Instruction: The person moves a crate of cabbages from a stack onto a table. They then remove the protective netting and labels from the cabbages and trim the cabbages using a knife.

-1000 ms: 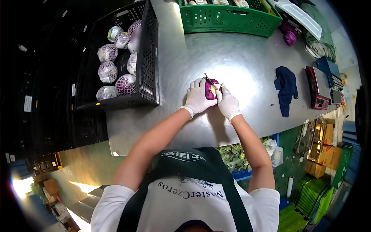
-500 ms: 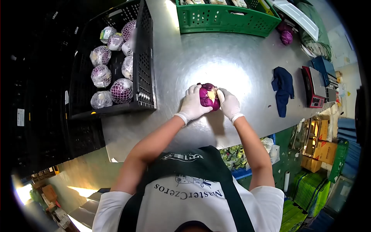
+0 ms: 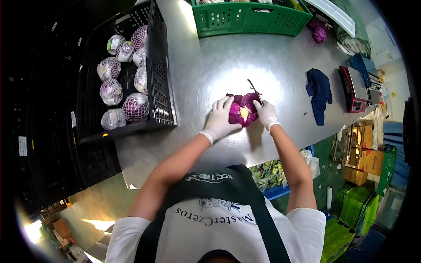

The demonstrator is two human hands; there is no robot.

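Left hand (image 3: 219, 117) clamped on purple cabbage (image 3: 236, 115), right hand (image 3: 265, 113) gripping knife (image 3: 254, 90) — best brace firmly, steer edge clear of left hand, cut shallow near pale core (image 3: 244, 113).

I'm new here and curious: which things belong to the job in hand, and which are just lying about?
In the job:
- purple cabbage, held by left hand
- thin dark tool, in right hand
- perhaps black crate

Apparently lying about:
- blue cloth
- red device
- green crate

The hands (image 3: 219, 119) are white-gloved, shirt (image 3: 206, 236) white, apron (image 3: 239, 193) dark green.
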